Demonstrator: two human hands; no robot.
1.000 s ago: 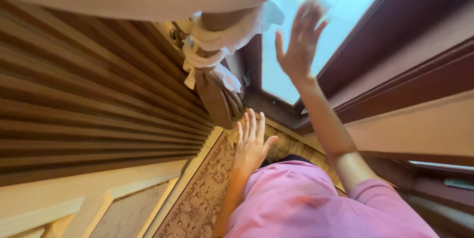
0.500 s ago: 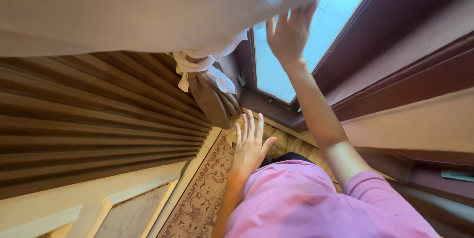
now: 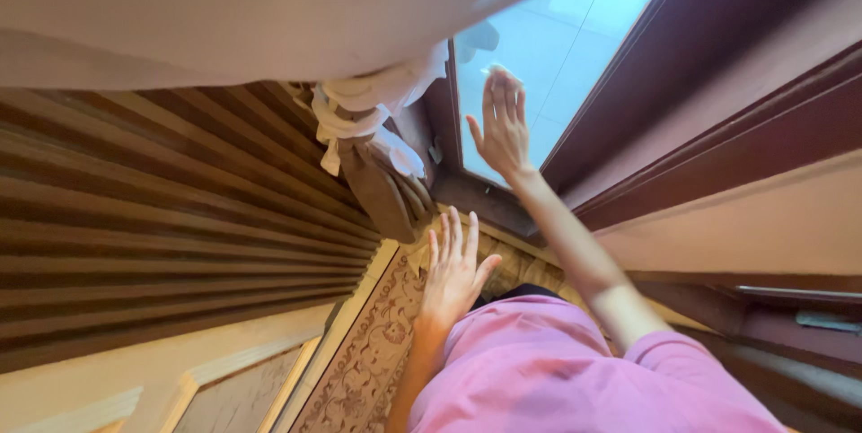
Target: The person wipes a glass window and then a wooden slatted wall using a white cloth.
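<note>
My right hand [image 3: 501, 123] is raised with its palm flat toward the window pane [image 3: 575, 29], fingers straight and close together. A small pale smudge shows at the fingertips; I cannot tell what it is. My left hand [image 3: 453, 270] hangs lower, fingers spread and holding nothing, above the patterned carpet [image 3: 364, 361]. To the left of the right hand, a bunched brown curtain [image 3: 382, 191] is tied back with a white tie [image 3: 359, 105]. My pink shirt [image 3: 548, 370] fills the bottom of the view.
A dark wooden window frame [image 3: 628, 101] runs along the right of the pane. Pale sheer fabric [image 3: 224, 11] hangs across the top. Pleated brown curtain folds [image 3: 162, 218] cover the left. A cream panelled wall [image 3: 206, 370] lies at the lower left.
My right hand has dropped down the glass, from the pane's upper part to lower on it. The sheer fabric now covers more of the top. The left hand has barely moved.
</note>
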